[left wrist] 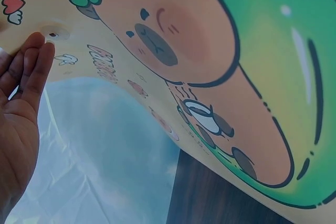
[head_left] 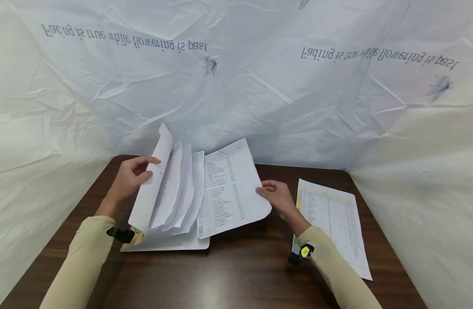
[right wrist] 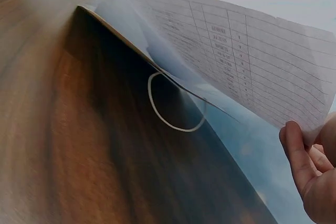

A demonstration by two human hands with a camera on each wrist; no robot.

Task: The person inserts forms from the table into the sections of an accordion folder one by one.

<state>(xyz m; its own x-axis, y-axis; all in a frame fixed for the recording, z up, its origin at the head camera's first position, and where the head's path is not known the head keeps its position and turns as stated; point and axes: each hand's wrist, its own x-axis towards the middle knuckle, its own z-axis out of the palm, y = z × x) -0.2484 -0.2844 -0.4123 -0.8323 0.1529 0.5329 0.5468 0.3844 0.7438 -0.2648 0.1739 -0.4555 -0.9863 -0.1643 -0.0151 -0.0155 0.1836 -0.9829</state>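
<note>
A folder [head_left: 170, 244] lies open at the middle left of the table, its white inside facing up. My left hand [head_left: 129, 177] pinches the raised cover [head_left: 151, 193] by its outer edge. That cover's outside shows a cartoon print [left wrist: 157, 35] in the left wrist view. Several printed sheets [head_left: 186, 189] stand fanned between the cover and the folder's base. Farther right, my right hand [head_left: 279, 196] pinches the right edge of a printed sheet [head_left: 228, 189] with list columns, tilted up from the table. In the right wrist view, the thumb and fingers grip this sheet's corner.
Another printed table sheet [head_left: 333, 219] with a yellow header lies at the right, partly under my right forearm. A cream loop of cord [right wrist: 176, 129] hangs by the folder's edge. White plastic sheeting [head_left: 236, 98] walls in the dark wooden table [head_left: 228, 279].
</note>
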